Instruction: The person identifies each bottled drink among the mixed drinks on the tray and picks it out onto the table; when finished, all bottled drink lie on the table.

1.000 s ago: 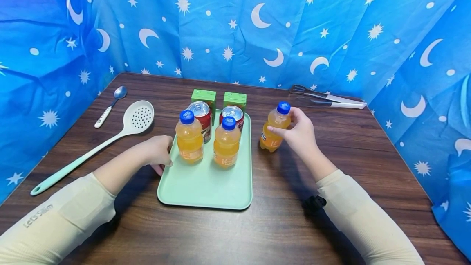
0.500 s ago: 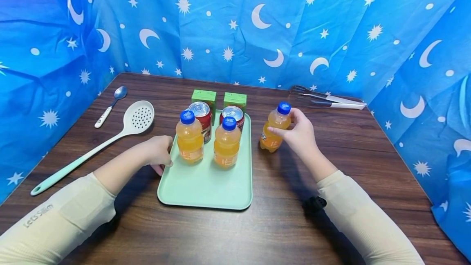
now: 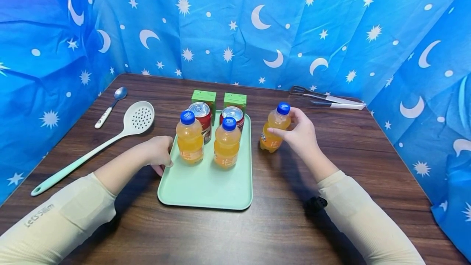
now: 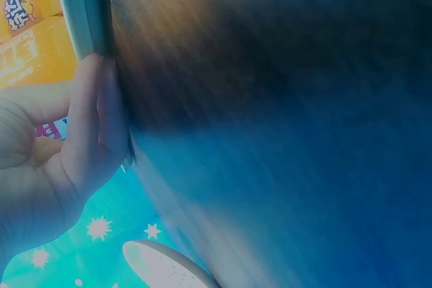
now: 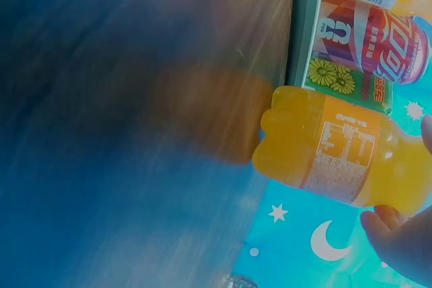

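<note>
My left hand (image 3: 159, 152) grips the left rim of the light green tray (image 3: 206, 191); in the left wrist view its fingertips (image 4: 101, 75) are at the tray's edge. Thumb and fingers of my right hand (image 3: 302, 136) hold a blue-capped orange soda bottle (image 3: 271, 140), just right of the tray. It leans slightly, its base close over the table in the right wrist view. Two similar bottles stand on the tray, the left soda bottle (image 3: 190, 142) and the right soda bottle (image 3: 226, 146). Behind them are two red soda cans, the left can (image 3: 207, 124) and the right can (image 3: 239, 120).
Two green drink cartons, the left carton (image 3: 204, 95) and the right carton (image 3: 235, 99), stand at the tray's far end. A slotted skimmer (image 3: 137, 117) and a spoon (image 3: 110, 107) lie on the left. Tongs (image 3: 335, 100) lie at the back right, by the starry blue curtain (image 3: 228, 19).
</note>
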`<state>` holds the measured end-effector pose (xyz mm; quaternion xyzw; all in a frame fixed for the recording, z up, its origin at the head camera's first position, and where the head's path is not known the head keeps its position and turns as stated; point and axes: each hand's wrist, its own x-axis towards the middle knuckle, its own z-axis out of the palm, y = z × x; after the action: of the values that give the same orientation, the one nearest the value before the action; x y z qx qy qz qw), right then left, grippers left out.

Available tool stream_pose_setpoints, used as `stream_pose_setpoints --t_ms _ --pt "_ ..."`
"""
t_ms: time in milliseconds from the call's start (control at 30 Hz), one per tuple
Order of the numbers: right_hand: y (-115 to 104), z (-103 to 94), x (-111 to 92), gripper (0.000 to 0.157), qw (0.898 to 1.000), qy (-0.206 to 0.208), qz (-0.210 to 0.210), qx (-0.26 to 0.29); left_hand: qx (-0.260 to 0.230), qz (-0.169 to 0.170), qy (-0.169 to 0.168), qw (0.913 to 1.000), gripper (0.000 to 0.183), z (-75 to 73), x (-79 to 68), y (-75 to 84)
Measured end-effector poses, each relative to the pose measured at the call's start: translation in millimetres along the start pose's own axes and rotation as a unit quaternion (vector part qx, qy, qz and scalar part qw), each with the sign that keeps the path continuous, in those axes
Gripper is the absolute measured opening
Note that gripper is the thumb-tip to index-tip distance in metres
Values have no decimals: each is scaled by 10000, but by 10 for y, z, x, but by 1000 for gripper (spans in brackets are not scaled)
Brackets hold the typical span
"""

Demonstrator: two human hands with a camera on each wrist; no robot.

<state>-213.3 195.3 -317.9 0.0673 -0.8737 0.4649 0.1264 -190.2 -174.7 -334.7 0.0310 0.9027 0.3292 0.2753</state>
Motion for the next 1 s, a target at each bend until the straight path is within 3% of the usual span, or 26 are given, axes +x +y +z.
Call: stream_pose_setpoints --t_ms 567,1000 --pt "-28 -121 0 71 9990 101 -164 404 -11 -29 -4 10000 32 -1 5 3" --pt "-31 -254 28 68 9965 369 -409 622 -23 -33 6 10000 32 0 -2 12"
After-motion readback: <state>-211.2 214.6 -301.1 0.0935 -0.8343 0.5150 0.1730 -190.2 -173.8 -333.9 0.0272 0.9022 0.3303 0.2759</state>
